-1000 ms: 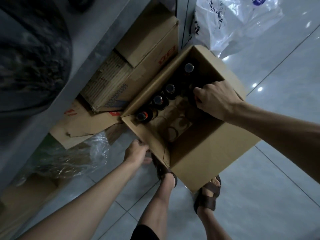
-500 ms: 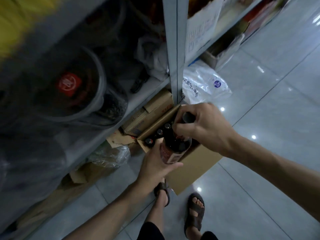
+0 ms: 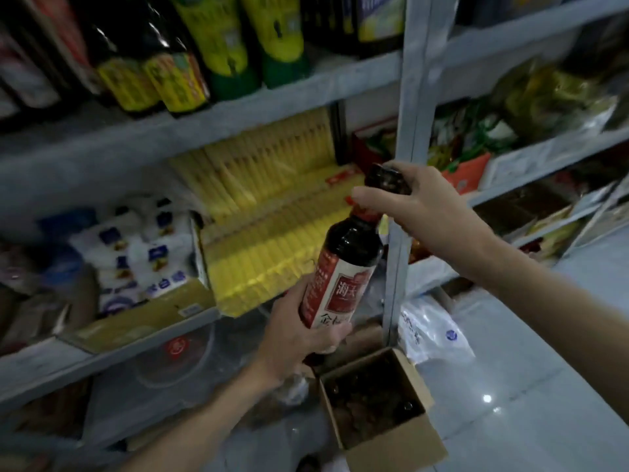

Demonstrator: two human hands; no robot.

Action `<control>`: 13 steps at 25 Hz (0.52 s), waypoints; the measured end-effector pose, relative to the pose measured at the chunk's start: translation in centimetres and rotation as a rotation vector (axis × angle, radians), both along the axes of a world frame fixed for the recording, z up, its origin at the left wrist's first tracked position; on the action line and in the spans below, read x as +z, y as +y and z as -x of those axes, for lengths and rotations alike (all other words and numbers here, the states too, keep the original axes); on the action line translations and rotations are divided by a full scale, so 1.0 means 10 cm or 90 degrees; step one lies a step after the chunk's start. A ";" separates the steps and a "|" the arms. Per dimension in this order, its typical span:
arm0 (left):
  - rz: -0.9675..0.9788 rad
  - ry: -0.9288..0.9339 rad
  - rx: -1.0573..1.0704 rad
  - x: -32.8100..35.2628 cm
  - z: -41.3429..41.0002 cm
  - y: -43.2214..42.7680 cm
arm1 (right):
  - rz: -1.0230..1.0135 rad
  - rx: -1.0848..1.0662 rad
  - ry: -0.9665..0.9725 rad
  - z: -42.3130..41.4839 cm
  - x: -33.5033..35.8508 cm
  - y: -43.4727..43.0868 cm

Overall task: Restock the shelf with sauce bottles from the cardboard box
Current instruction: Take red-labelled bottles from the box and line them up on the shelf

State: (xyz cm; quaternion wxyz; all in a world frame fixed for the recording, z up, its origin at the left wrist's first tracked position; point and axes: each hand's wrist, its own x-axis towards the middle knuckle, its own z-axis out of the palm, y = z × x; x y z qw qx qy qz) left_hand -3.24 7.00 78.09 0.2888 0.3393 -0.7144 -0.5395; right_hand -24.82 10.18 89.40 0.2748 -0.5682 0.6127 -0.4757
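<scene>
Dark sauce bottle (image 3: 340, 267), tilted, held in front of the grey shelf (image 3: 272, 93) by both hands. Left hand (image 3: 299, 332) cups the base, fingers wrapped closed around the labelled lower body; right hand (image 3: 425, 202) pinches the capped neck, fingers narrowly curled. Open cardboard box (image 3: 401, 447) rests on the floor below, with more bottles dimly visible inside.

1 sauce bottle (image 3: 340, 267) in air, red/white label. 2 hands: left hand (image 3: 296, 332), right hand (image 3: 432, 202). 1 open cardboard box (image 3: 391, 434) on floor; bottle tops inside too dark to count. 1 clear plastic bag (image 3: 432, 332). Top shelf (image 3: 289, 93): approx. 4 yellow-label bottles (image 3: 177, 80), blurred.
</scene>
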 end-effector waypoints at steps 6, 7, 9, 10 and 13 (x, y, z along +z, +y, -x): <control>0.021 0.085 0.096 1.36 -0.68 -0.02 | -0.008 0.192 -0.100 -0.91 0.79 -0.10; 0.025 0.090 0.106 1.49 -0.80 -0.02 | 0.002 0.203 -0.133 -1.07 0.85 -0.12; 0.032 0.099 0.129 1.67 -1.09 -0.06 | 0.013 0.216 -0.180 -1.42 0.99 -0.17; 0.036 0.103 0.141 1.74 -1.24 -0.09 | 0.011 0.223 -0.194 -1.59 1.05 -0.20; 0.066 0.098 0.173 1.87 -1.74 -0.21 | -0.006 0.261 -0.199 -2.09 1.17 -0.39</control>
